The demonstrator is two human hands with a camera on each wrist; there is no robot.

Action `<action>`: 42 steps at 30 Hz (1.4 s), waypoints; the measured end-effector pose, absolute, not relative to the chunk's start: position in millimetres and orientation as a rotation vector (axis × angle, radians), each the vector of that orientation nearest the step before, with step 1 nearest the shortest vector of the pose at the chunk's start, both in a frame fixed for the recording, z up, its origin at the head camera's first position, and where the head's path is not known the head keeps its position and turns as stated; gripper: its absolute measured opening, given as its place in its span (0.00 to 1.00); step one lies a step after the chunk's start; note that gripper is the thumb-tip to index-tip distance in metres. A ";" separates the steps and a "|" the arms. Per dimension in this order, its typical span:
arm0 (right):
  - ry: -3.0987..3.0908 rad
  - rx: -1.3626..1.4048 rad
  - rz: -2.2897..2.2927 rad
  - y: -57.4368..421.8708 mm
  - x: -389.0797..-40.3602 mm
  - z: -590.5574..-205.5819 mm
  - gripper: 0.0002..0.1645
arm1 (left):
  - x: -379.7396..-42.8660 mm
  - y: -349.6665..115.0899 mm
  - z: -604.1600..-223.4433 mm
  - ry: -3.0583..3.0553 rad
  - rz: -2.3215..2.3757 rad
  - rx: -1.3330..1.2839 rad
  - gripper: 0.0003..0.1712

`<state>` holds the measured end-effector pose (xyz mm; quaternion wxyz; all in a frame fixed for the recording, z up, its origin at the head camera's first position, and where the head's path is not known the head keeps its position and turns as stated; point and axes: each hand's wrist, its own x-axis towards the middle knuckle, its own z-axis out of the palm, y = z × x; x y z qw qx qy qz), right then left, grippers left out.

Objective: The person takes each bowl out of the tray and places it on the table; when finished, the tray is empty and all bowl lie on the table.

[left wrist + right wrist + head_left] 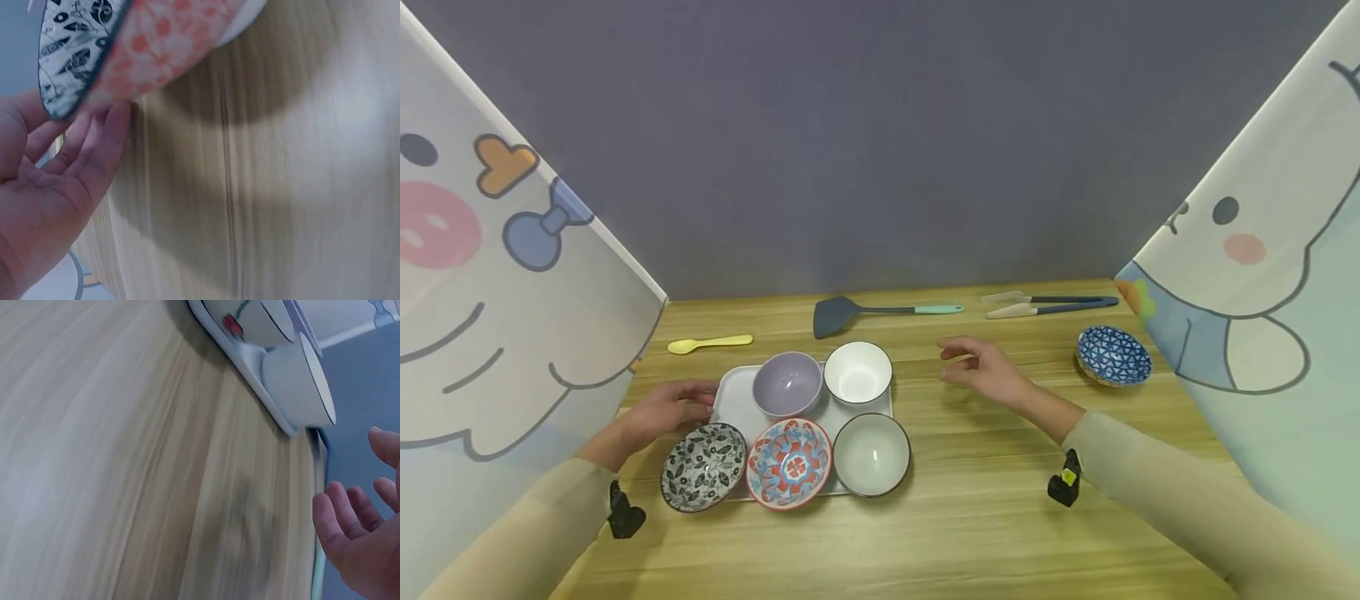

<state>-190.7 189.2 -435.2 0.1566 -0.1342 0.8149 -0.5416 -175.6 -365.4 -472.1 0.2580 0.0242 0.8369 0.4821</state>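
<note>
A white tray (730,392) carries a lilac bowl (787,384), a white bowl (858,372), a pale grey bowl (872,455), a red-and-blue patterned bowl (789,463) and a black-and-white floral bowl (703,467). That floral bowl overhangs the tray's front left corner and leans. My left hand (670,410) is at the tray's left edge, fingertips at or near the rim; whether they touch is unclear. In the left wrist view its fingers (109,134) extend past the floral bowl (75,53). My right hand (988,372) hovers right of the tray, fingers loosely bent, holding nothing.
Behind the tray lie a yellow spoon (710,343) and a spatula (835,317) with a mint handle. Tongs (1063,307) lie at the back right, a blue patterned bowl (1113,356) nearer. A grey wall (880,167) and printed side panels enclose the wooden table (970,533).
</note>
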 end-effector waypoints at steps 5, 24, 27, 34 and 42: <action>2.238 -0.389 -1.583 159.4 -197.8 -442.9 0.36 | -178.5 -363.2 -468.6 2.260 1.299 0.071 0.37; 2.141 -0.275 -1.498 109.1 -221.0 -457.8 0.45 | -190.2 -362.0 -473.3 2.232 1.362 0.044 0.35; 2.130 -0.275 -1.493 105.4 -221.9 -460.6 0.45 | -189.9 -361.6 -474.2 2.235 1.362 0.024 0.36; 2.092 -0.223 -1.525 102.2 -223.6 -464.0 0.46 | -190.5 -360.3 -476.2 2.246 1.374 -0.022 0.36; 2.065 -0.203 -1.522 100.2 -224.8 -464.8 0.45 | -192.9 -359.9 -476.4 2.253 1.372 -0.027 0.36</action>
